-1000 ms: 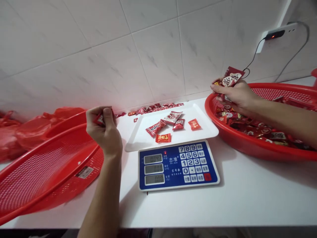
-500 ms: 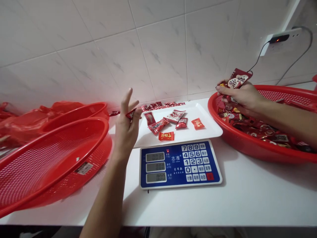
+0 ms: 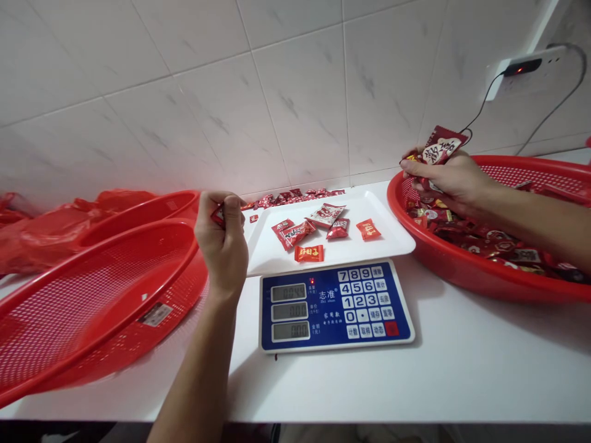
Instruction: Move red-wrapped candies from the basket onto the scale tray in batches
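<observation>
My left hand [image 3: 222,243] is closed around a red wrapped candy [image 3: 218,215], only partly visible, just left of the scale's white tray [image 3: 388,237]. Several wrapped candies [image 3: 298,234] lie on that tray, some overlapping and two small orange-red ones apart. In front of the tray sits the scale's blue panel [image 3: 327,329], its top display reading about 0.044. My right hand [image 3: 455,178] grips several wrapped candies, among them a dark red and white packet [image 3: 443,146], over the left part of a red basket [image 3: 443,261] filled with candies.
At left, a red perforated basket [image 3: 92,295] leans tilted, with another basket [image 3: 138,218] and red plastic bags [image 3: 41,227] behind it. A row of candies [image 3: 295,197] lies along the tiled wall. A cable runs from a plug [image 3: 522,67] at the upper right.
My left hand has drawn back left from the tray's edge, its fingers curling in. A candy at the tray's left has settled flat. The top reading has risen. My right hand has hardly moved.
</observation>
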`<action>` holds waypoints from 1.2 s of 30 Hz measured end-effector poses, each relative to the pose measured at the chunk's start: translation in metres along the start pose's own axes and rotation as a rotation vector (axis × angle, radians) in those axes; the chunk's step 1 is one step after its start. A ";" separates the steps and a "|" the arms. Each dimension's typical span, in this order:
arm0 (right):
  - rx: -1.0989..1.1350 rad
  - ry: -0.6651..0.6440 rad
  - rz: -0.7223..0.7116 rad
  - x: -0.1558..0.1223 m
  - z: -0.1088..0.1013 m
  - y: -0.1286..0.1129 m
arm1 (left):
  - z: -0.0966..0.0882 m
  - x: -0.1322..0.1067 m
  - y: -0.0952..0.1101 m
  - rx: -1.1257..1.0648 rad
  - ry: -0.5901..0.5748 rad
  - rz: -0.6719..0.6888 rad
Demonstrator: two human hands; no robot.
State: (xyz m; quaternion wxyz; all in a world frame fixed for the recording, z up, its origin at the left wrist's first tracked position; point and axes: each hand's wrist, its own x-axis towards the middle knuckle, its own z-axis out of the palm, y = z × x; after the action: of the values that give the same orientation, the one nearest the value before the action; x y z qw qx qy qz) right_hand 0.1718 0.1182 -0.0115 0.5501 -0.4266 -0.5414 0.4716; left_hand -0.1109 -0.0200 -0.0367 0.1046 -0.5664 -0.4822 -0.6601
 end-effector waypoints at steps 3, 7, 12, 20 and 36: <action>0.001 -0.016 -0.006 -0.001 0.000 0.000 | 0.000 -0.002 -0.002 0.127 -0.270 0.028; 0.001 -0.051 -0.004 -0.003 0.001 -0.001 | 0.001 -0.006 -0.001 0.132 -0.416 0.070; 0.012 -0.060 -0.019 -0.004 0.002 -0.001 | 0.004 -0.008 0.006 0.056 -0.208 0.064; 0.005 -0.179 0.041 -0.009 0.004 -0.004 | 0.003 -0.007 0.005 0.107 -0.154 0.102; -0.196 -0.636 -0.097 -0.025 0.006 -0.005 | 0.107 0.029 0.086 0.215 -0.757 0.138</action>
State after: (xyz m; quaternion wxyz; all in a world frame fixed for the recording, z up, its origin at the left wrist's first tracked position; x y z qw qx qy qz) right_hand 0.1670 0.0929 -0.0112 0.3317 -0.2825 -0.7483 0.5003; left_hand 0.0076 0.0289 0.0208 0.0223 -0.7865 -0.5137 -0.3422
